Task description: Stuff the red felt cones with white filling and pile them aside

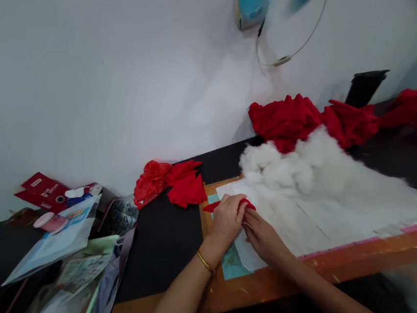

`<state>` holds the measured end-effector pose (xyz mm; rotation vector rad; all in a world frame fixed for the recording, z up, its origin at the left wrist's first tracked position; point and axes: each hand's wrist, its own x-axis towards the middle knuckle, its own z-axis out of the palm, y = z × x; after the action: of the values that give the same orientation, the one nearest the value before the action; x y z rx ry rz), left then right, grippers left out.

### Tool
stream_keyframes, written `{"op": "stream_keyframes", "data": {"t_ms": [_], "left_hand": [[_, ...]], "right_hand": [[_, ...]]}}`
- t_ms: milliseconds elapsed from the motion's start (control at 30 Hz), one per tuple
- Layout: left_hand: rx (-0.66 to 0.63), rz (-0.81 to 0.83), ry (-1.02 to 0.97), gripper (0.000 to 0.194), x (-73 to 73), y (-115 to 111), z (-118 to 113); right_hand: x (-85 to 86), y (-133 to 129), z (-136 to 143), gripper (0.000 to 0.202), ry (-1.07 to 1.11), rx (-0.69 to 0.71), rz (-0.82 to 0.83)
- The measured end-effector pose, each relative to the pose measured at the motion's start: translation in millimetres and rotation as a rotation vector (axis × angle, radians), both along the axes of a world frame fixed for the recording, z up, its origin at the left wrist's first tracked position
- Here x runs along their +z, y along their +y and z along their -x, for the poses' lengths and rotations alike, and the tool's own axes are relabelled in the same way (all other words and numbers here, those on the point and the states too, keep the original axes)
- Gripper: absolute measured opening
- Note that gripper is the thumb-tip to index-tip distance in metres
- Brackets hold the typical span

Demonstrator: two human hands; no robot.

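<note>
My left hand (227, 218) is closed around a small red fabric piece (212, 207), whose pointed end sticks out to the left. Pressed against it from the right, my right hand (259, 233) grips the same piece at its other end, with the fingertips partly hidden. Both hands are over the left edge of a white sheet (333, 228) on the table. Just beyond them lies a heap of fluffy white stuffing (291, 168). Several flat red fabric pieces (187, 183) rest to the left, beside a red plastic bag (152, 181).
Piles of red fabric (286, 119) line the back by the wall, near a black container (366, 87). At left, a green-rimmed bin (108, 242) holds papers and plastic, with a red box (44, 192) and a pink spool (50, 222) behind. A cable (311, 33) hangs on the wall.
</note>
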<state>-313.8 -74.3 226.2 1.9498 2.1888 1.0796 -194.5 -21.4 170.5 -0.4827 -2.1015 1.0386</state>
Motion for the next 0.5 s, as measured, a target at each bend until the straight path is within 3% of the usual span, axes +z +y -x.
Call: {"op": "stream_keyframes", "data": {"t_ms": [100,200,233,267,300,400,433,500], "left_hand": [[-0.165,-0.051,0.157,0.028,10.1,-7.2,-8.4],[-0.381,-0.154,0.205,0.033,16.0,-25.2,-19.6],[-0.394,-0.217,0.185,0.039,15.4,-32.2,-23.3],[-0.346,-0.299,0.142,0.046,13.8,-38.7,-26.6],[-0.205,-0.42,0.076,0.054,11.6,-44.0,-29.3],[0.386,-0.769,-0.42,0.073,7.4,-49.1,-32.9],[0.473,-0.778,-0.664,0.073,8.2,-47.6,-32.8],[0.454,-0.631,-1.143,0.067,13.1,-43.0,-31.4]], "right_hand": [[2.4,-9.9,-5.4,0.022,0.038,0.061,0.28],[5.7,-17.2,-13.6,0.024,0.186,-0.031,0.479],[7.3,-19.5,-15.3,0.027,0.242,-0.05,0.524],[9.4,-22.1,-15.8,0.029,0.293,-0.044,0.569],[11.8,-25.1,-14.8,0.031,0.329,-0.009,0.623],[19.4,-36.5,-3.7,0.031,0.417,0.117,0.806],[21.2,-40.9,1.7,0.03,0.443,0.145,0.865],[23.5,-49.1,11.6,0.031,0.464,0.183,0.962]]}}
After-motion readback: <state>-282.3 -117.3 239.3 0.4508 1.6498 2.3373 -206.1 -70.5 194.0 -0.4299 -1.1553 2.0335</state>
